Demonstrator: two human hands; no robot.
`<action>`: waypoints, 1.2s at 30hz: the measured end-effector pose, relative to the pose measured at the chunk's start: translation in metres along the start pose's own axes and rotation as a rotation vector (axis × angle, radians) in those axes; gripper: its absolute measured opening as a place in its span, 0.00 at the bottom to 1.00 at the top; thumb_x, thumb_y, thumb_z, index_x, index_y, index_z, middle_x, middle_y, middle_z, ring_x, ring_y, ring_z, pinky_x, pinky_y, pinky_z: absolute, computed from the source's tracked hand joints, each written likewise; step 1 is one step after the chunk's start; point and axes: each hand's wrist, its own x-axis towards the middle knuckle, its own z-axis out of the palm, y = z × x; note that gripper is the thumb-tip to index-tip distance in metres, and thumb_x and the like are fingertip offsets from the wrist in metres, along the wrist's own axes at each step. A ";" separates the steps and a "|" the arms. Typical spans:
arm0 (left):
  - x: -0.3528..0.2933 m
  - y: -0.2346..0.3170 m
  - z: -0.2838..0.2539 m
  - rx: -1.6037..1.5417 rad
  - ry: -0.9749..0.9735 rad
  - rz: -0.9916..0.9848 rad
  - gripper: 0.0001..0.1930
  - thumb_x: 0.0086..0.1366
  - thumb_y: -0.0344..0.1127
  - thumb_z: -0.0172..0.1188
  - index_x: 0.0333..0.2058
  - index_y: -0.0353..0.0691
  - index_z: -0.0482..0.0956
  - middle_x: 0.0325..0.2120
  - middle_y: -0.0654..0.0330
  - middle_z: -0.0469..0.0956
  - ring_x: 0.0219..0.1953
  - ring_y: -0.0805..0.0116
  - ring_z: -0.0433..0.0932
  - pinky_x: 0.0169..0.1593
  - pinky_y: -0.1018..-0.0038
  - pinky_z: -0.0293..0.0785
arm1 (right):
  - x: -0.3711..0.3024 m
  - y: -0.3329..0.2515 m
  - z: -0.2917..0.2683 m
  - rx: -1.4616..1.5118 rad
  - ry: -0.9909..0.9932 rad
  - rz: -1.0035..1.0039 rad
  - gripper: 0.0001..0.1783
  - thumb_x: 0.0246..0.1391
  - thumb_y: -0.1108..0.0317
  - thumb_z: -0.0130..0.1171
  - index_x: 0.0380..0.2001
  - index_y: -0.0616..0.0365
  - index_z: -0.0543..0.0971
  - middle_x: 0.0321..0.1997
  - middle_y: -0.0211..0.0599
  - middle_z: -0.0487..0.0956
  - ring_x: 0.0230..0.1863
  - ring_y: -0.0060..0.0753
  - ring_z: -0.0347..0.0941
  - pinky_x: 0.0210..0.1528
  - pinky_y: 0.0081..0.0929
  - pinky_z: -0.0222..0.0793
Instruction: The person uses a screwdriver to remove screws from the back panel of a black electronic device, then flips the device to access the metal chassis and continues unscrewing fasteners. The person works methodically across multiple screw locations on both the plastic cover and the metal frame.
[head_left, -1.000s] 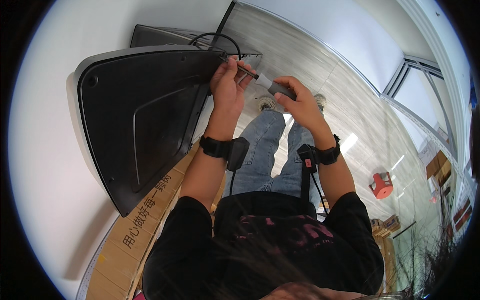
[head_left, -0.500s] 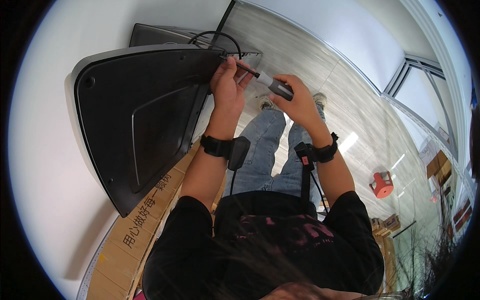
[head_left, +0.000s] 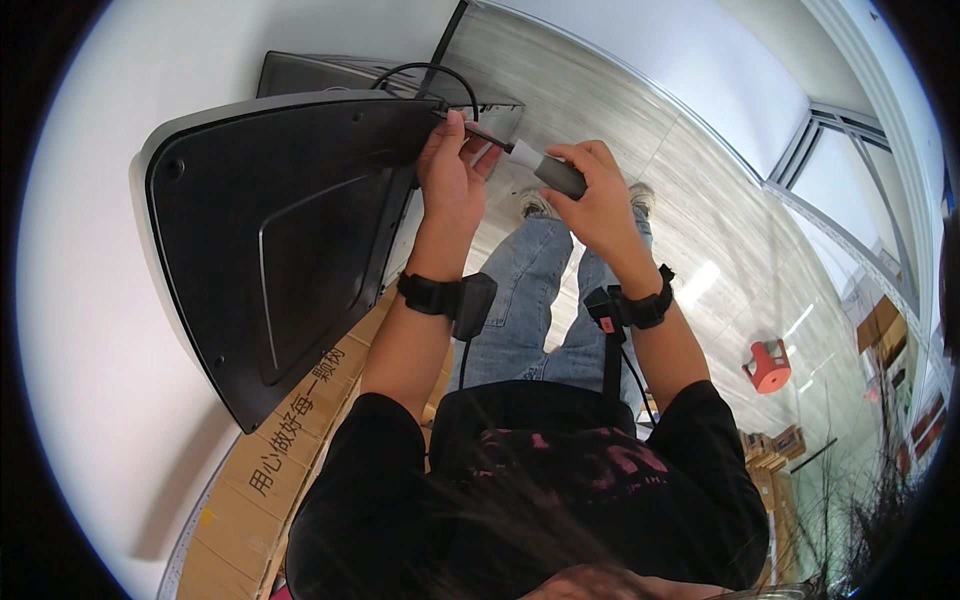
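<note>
A screwdriver [head_left: 549, 172] with a grey handle and dark shaft points toward the right corner of a large black panel [head_left: 220, 230] with rounded corners and a grey rim. My right hand [head_left: 603, 198] grips the handle between thumb and fingers. Close to the panel's corner, my left hand [head_left: 452, 175] pinches the shaft near its tip, its other fingers partly stretched out. The tip meets the corner area, but the screw there is too small to make out. Small round holes dot the panel along its edge.
Behind the panel stands a dark box-shaped body [head_left: 320, 72] with a looping black cable [head_left: 450, 68]. Below the panel lies a brown cardboard box [head_left: 235, 505]. A red stool [head_left: 768, 368] stands on the floor at right. White walls rise on the left and far side.
My right hand's fingers have shifted slightly on the screwdriver's handle. The screwdriver, my left hand and the panel stay nearly where they were, with a small leftward shift in the picture.
</note>
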 end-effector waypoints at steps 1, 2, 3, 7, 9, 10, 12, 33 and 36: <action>0.002 0.000 -0.002 0.006 0.000 -0.001 0.11 0.63 0.42 0.58 0.39 0.43 0.75 0.32 0.64 0.75 0.37 0.70 0.75 0.43 0.69 0.75 | 0.000 0.001 0.000 -0.018 -0.003 -0.007 0.23 0.39 0.73 0.66 0.44 0.54 0.76 0.40 0.40 0.73 0.40 0.41 0.73 0.42 0.33 0.69; 0.002 0.000 -0.002 0.012 0.000 -0.003 0.11 0.63 0.41 0.58 0.39 0.43 0.75 0.32 0.65 0.75 0.36 0.70 0.75 0.43 0.70 0.75 | 0.000 0.002 0.000 -0.035 -0.006 -0.013 0.23 0.39 0.73 0.66 0.44 0.55 0.76 0.41 0.39 0.73 0.41 0.41 0.73 0.42 0.33 0.69; 0.003 -0.001 -0.003 0.007 -0.005 -0.001 0.11 0.63 0.41 0.59 0.39 0.43 0.75 0.31 0.65 0.75 0.36 0.70 0.75 0.43 0.70 0.75 | 0.001 0.004 0.000 -0.010 -0.002 -0.019 0.23 0.40 0.73 0.66 0.44 0.55 0.76 0.41 0.40 0.73 0.41 0.41 0.73 0.42 0.32 0.69; 0.003 -0.002 -0.003 -0.001 -0.023 0.016 0.11 0.63 0.40 0.59 0.40 0.42 0.74 0.32 0.64 0.76 0.36 0.70 0.76 0.43 0.70 0.75 | 0.006 0.008 -0.006 0.239 -0.125 0.191 0.20 0.44 0.71 0.63 0.44 0.57 0.76 0.41 0.42 0.74 0.40 0.41 0.74 0.43 0.32 0.69; 0.003 -0.002 -0.003 0.000 -0.027 0.022 0.11 0.63 0.40 0.58 0.40 0.42 0.74 0.32 0.64 0.76 0.37 0.69 0.76 0.43 0.70 0.75 | 0.007 0.010 -0.008 0.314 -0.175 0.281 0.18 0.46 0.71 0.62 0.43 0.58 0.76 0.40 0.43 0.75 0.40 0.40 0.74 0.42 0.31 0.69; 0.004 -0.002 -0.003 0.000 -0.029 0.021 0.11 0.63 0.40 0.58 0.40 0.41 0.74 0.33 0.64 0.76 0.37 0.69 0.76 0.43 0.70 0.75 | 0.008 0.013 -0.006 0.291 -0.159 0.259 0.18 0.46 0.70 0.62 0.43 0.58 0.76 0.40 0.43 0.75 0.40 0.40 0.74 0.42 0.31 0.69; 0.004 -0.001 -0.003 -0.008 -0.041 0.017 0.11 0.64 0.39 0.57 0.40 0.41 0.74 0.33 0.64 0.76 0.38 0.68 0.76 0.44 0.69 0.75 | 0.008 0.013 -0.006 0.229 -0.105 0.185 0.17 0.47 0.70 0.62 0.43 0.58 0.76 0.40 0.43 0.75 0.40 0.40 0.74 0.42 0.31 0.69; 0.004 -0.002 -0.004 0.005 -0.075 0.049 0.11 0.65 0.39 0.55 0.42 0.39 0.74 0.32 0.61 0.76 0.36 0.66 0.77 0.43 0.65 0.77 | 0.008 0.020 0.000 0.301 -0.087 0.177 0.17 0.48 0.70 0.63 0.43 0.58 0.76 0.38 0.40 0.76 0.40 0.34 0.73 0.43 0.29 0.68; 0.005 0.000 -0.003 -0.026 -0.090 0.039 0.11 0.65 0.39 0.56 0.41 0.39 0.74 0.31 0.61 0.75 0.37 0.66 0.77 0.43 0.64 0.77 | 0.006 0.013 -0.002 0.158 -0.030 0.061 0.20 0.45 0.74 0.64 0.45 0.57 0.76 0.39 0.36 0.75 0.41 0.30 0.71 0.44 0.26 0.68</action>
